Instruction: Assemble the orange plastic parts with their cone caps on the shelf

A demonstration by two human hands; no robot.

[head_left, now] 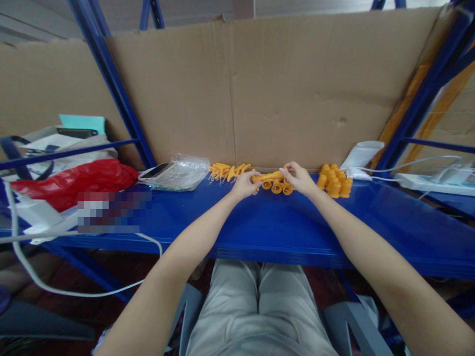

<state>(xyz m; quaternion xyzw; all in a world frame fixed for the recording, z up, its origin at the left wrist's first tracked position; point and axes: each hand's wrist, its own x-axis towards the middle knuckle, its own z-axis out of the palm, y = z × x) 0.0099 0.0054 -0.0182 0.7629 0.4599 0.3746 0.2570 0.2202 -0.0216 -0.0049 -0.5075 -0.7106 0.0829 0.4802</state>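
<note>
Between my two hands lies a long yellow plastic corkscrew part (pixel 272 176), held level just above the blue shelf. My left hand (pixel 245 185) is closed on its left end, and my right hand (pixel 300 178) pinches its right end. Directly below and behind the fingers stand several yellow round hollow pieces (pixel 276 187), their open ends facing me. Left of my left hand is a group of yellow corkscrew handles (pixel 226 171) with metal spirals. To the right of my right hand sits a cluster of yellow plastic sleeves (pixel 334 182). Fingers hide both ends of the held part.
A blue metal shelf (pixel 260 225) bears everything, backed by a cardboard sheet (pixel 297 94). A clear plastic bag (pixel 181 173) and a red bag (pixel 77 183) lie to the left. White cables and a power strip (pixel 426 182) are at the right. Blue posts rise on both sides.
</note>
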